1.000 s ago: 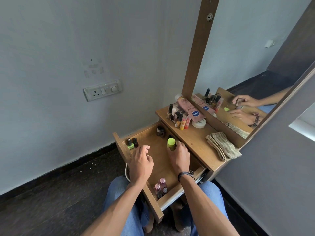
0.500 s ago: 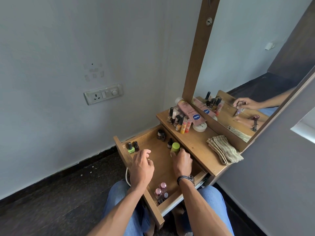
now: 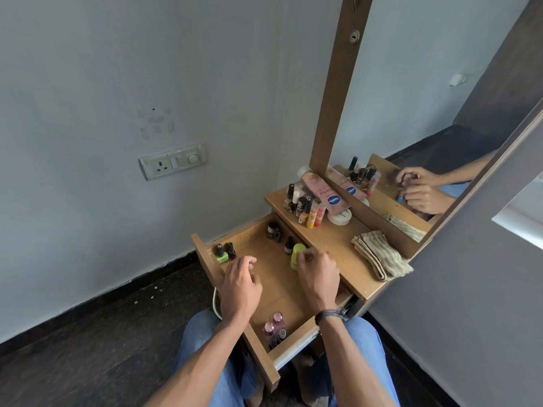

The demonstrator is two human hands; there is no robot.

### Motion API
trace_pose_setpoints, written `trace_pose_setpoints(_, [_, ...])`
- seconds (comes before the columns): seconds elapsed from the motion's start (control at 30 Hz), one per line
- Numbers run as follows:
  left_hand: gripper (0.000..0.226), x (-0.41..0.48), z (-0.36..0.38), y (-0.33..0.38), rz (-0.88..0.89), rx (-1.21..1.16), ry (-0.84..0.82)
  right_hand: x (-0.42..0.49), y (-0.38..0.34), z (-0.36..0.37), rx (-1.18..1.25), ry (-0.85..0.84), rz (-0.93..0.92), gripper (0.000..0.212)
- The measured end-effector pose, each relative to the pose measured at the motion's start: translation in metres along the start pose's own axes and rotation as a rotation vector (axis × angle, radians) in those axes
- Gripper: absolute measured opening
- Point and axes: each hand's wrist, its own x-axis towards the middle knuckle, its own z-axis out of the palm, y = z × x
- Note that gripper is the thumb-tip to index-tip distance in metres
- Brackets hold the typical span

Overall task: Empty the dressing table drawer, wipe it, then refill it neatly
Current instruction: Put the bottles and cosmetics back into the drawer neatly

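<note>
Gripping the lime-green bottle inside the open drawer, near its inner end, the right hand curls round it. The left hand hovers over the drawer, fingers loosely curled, apparently holding nothing. A folded cloth lies on the table.

My right hand covered the lower half of the yellow-green bottle, and its fingertips were smeared by motion, so I could not tell the grip. The table top hid the drawer's far side. Labels on the small bottles were unreadable. The mirror ran out of view at the top.
</note>
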Motion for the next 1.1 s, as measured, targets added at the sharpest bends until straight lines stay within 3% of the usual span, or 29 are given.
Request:
trace_pose_setpoints(0.13, [0.032,0.0,-0.001,0.002,-0.004,-0.006,0.011,0.04,-0.006,-0.025,0.278,0.214,-0.021,0.002])
trace_pose_setpoints(0.2, [0.032,0.001,0.0,0.002,-0.009,-0.002,0.01,0.061,-0.003,-0.03,0.37,0.235,0.037,0.013])
trace_pose_setpoints(0.47, [0.033,0.009,0.005,0.008,0.02,-0.01,-0.062,0.087,0.021,-0.022,0.452,-0.018,0.042,0.056])
trace_pose_setpoints(0.6, [0.035,0.036,0.011,0.048,0.161,-0.158,-0.06,0.092,0.024,-0.019,0.323,-0.124,-0.003,0.06])
trace_pose_setpoints(0.73, [0.037,0.078,0.026,0.089,0.093,-0.348,-0.116,0.097,0.022,-0.019,0.226,-0.143,-0.038,0.061])
trace_pose_setpoints(1.1, [0.043,0.116,0.053,0.098,-0.035,-0.272,-0.222,0.102,0.022,-0.012,0.103,-0.154,-0.103,0.036])
